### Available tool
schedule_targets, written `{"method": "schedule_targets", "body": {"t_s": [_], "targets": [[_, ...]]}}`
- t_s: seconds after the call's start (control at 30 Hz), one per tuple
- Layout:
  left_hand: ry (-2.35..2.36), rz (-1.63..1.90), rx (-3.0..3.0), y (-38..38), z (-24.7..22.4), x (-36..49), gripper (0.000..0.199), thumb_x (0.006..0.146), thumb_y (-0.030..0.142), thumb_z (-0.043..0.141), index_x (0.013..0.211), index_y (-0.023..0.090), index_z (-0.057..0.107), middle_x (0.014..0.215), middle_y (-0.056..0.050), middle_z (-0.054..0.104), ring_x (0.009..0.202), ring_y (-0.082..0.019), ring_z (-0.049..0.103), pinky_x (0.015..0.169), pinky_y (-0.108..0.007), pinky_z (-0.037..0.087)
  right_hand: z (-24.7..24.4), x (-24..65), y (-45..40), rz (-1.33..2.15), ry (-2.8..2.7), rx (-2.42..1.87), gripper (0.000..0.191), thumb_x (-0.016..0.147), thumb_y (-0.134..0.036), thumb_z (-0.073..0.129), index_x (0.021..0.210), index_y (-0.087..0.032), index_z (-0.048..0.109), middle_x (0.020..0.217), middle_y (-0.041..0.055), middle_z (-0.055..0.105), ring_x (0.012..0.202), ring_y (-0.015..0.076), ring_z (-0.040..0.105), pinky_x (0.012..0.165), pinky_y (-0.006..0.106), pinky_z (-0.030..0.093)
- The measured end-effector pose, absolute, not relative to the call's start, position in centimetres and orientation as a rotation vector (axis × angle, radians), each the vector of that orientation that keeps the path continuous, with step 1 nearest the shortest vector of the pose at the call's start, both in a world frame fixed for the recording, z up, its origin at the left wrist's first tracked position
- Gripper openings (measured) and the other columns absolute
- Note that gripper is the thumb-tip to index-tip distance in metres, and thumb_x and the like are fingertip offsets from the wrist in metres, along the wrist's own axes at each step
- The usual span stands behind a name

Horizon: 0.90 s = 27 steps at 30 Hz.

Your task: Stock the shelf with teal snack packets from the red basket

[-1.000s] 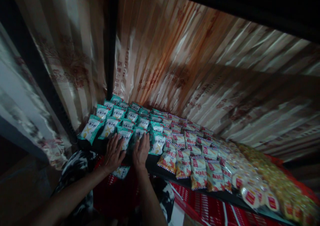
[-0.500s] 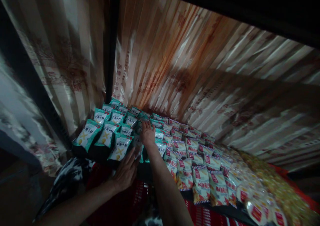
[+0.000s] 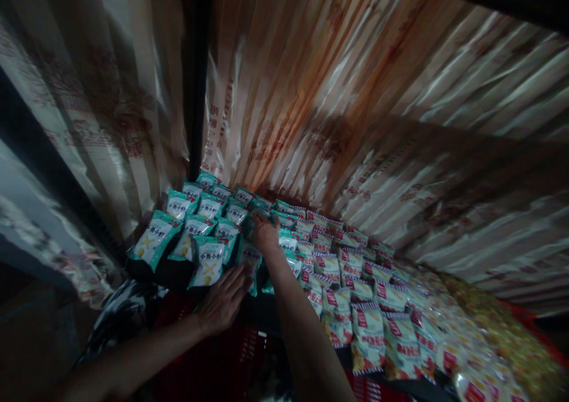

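Teal-and-white snack bags [image 3: 208, 262] stand in tilted rows on a dark shelf, with Chinese lettering on their fronts. My right hand [image 3: 265, 235] reaches in among them, its fingers bent round the top of one teal snack bag [image 3: 260, 213]; the fingertips are partly hidden. Lower down, my left hand [image 3: 226, 300] lies with its fingers stretched out together along the front row. Its fingertips touch the lower part of another teal bag [image 3: 249, 258]. Nothing shows in the left hand's grip.
White-and-red snack bags [image 3: 368, 337] fill rows to the right, followed by round clear-wrapped packs [image 3: 471, 384] and a yellowish heap of small packs [image 3: 511, 337]. Shiny printed sheeting [image 3: 311, 93] hangs behind, beside a dark upright post [image 3: 199, 82]. Red crates [image 3: 200, 354] sit below.
My right hand's fingers have bent down onto a teal bag in the back rows. The left hand stays by the front row, and the front teal bags have shifted slightly. The view has turned a little.
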<state>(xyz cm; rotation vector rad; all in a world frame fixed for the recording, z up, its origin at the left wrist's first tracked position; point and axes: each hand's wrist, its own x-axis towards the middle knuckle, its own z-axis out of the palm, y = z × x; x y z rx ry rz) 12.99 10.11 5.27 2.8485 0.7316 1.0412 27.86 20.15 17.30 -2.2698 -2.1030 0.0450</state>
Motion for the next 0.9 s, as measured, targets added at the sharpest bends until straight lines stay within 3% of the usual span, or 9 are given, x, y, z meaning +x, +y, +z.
{"method": "schedule_targets", "body": {"t_s": [0.17, 0.4, 0.5, 0.73, 0.9], "targets": [[0.73, 1.028, 2.924, 10.2, 5.2, 12.8, 0.049, 0.085, 0.01, 0.04, 0.134, 0.01, 0.041, 0.134, -0.013, 0.05, 0.138, -0.027, 0.021, 0.104, -0.046, 0.04, 16.8, 27.9, 20.1, 0.04, -2.086, -2.282, 0.047, 0.08, -0.009, 0.04, 0.123, -0.022, 0.054, 0.119, 0.0092, 0.062, 0.112, 0.0213, 0.055, 0.109, 0.048, 0.01], [0.711, 1.072, 2.953, 10.3, 5.8, 12.7, 0.05, 0.084, 0.009, 0.037, 0.135, 0.009, 0.039, 0.143, -0.014, 0.04, 0.139, -0.029, 0.019, 0.104, -0.048, 0.037, 16.3, 29.6, 22.0, -0.096, -2.005, -2.316, 0.049, 0.083, -0.011, 0.039, 0.131, -0.014, 0.045, 0.137, 0.0128, 0.047, 0.132, 0.022, 0.034, 0.11, 0.04, 0.015], [0.7, 1.031, 2.967, 10.2, 5.8, 12.6, 0.052, 0.083, 0.007, 0.036, 0.135, 0.007, 0.038, 0.144, -0.014, 0.037, 0.139, -0.029, 0.018, 0.105, -0.048, 0.036, 16.0, 30.7, 23.4, -0.131, -1.979, -2.349, 0.048, 0.086, -0.011, 0.035, 0.133, -0.013, 0.043, 0.137, 0.012, 0.047, 0.133, 0.0212, 0.032, 0.11, 0.04, 0.015], [0.798, 0.958, 2.923, 10.0, 5.9, 12.7, 0.056, 0.084, 0.003, 0.036, 0.138, 0.016, 0.035, 0.148, -0.007, 0.032, 0.139, -0.023, 0.022, 0.105, -0.044, 0.038, 15.8, 32.0, 26.9, -0.119, -1.989, -2.38, 0.047, 0.087, -0.01, 0.033, 0.131, -0.018, 0.046, 0.133, 0.0101, 0.052, 0.13, 0.021, 0.037, 0.109, 0.042, 0.016], [0.767, 0.963, 2.954, 10.2, 5.8, 12.8, 0.057, 0.081, 0.001, 0.036, 0.137, 0.012, 0.037, 0.149, -0.007, 0.031, 0.139, -0.025, 0.02, 0.106, -0.043, 0.037, 15.7, 32.3, 28.5, -0.061, -2.056, -2.389, 0.049, 0.086, -0.01, 0.037, 0.131, -0.027, 0.046, 0.121, 0.0089, 0.06, 0.118, 0.0205, 0.05, 0.107, 0.046, 0.013]]}}
